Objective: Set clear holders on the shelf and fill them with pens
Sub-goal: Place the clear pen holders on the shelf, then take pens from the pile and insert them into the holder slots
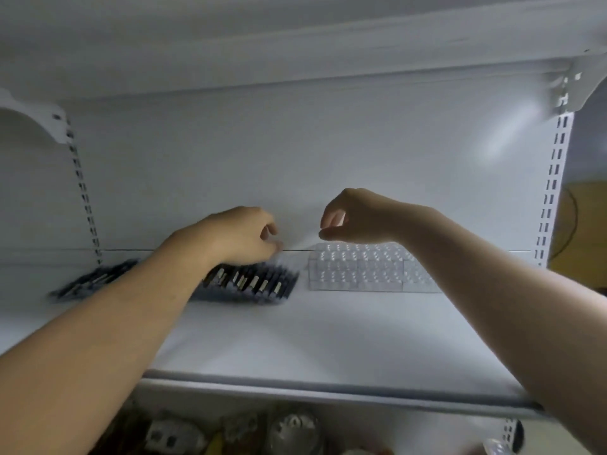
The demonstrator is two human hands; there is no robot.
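On the white shelf (295, 330) a clear holder (361, 270) with rows of holes stands empty at the back right. To its left sits a second holder filled with dark pens (253, 284). A loose pile of dark pens (95, 279) lies at the far left, blurred. My left hand (236, 234) hovers over the back of the filled holder with fingers curled; its fingertips are at the holder's clear rear corner, and blur hides whether they grip it. My right hand (358, 218) hangs above the empty holder with fingers loosely curled and nothing visible in them.
The shelf's white back wall rises right behind the holders. Slotted uprights (551, 192) and brackets stand at both sides, with another shelf overhead. Below the front edge (328, 389), a lower shelf carries several packaged goods (289, 428).
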